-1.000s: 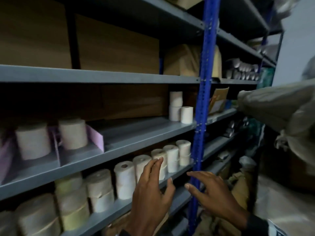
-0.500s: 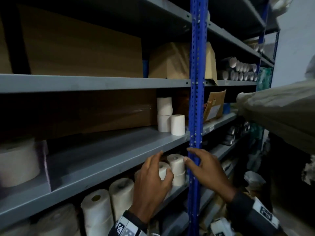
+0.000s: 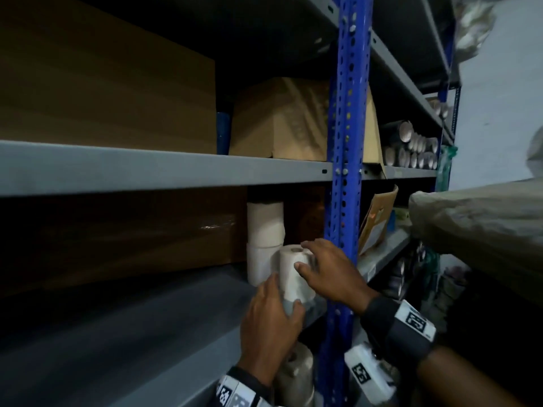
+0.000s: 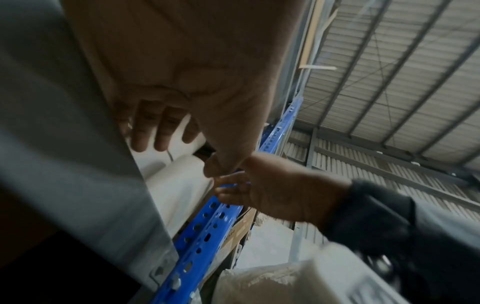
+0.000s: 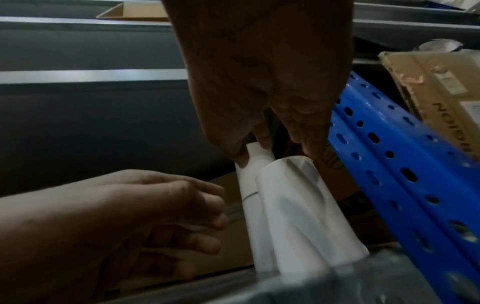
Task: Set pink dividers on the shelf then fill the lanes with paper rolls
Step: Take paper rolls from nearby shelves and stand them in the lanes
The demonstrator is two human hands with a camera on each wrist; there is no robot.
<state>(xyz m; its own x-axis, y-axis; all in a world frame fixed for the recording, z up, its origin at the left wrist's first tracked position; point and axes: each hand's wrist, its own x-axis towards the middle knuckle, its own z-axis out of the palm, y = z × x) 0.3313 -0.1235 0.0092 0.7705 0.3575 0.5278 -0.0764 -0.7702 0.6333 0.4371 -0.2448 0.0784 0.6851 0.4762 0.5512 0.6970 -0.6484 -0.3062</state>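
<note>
A white paper roll [image 3: 293, 274] stands upright on the grey middle shelf [image 3: 147, 333], close to the blue upright. My right hand [image 3: 304, 255] holds its top, fingers over the rim and thumb on the front. My left hand [image 3: 283, 295] wraps round its lower part. A stack of two rolls [image 3: 264, 230] stands just behind it to the left. The right wrist view shows the roll [image 5: 298, 205] under my right hand [image 5: 280, 139], with my left hand [image 5: 207, 216] curled beside it. No pink divider is in view.
The blue perforated upright [image 3: 343, 171] rises right beside my right hand. A dark brown box [image 3: 117, 236] fills the back of the shelf. Cardboard boxes [image 3: 279, 121] sit on the shelf above. More rolls [image 3: 296, 374] stand below, and a bulky sack [image 3: 484, 218] juts in at right.
The view swung right, so the dividers and left rolls left the frame. Both hands rose from the lower shelf to the middle shelf and took hold of the single roll.
</note>
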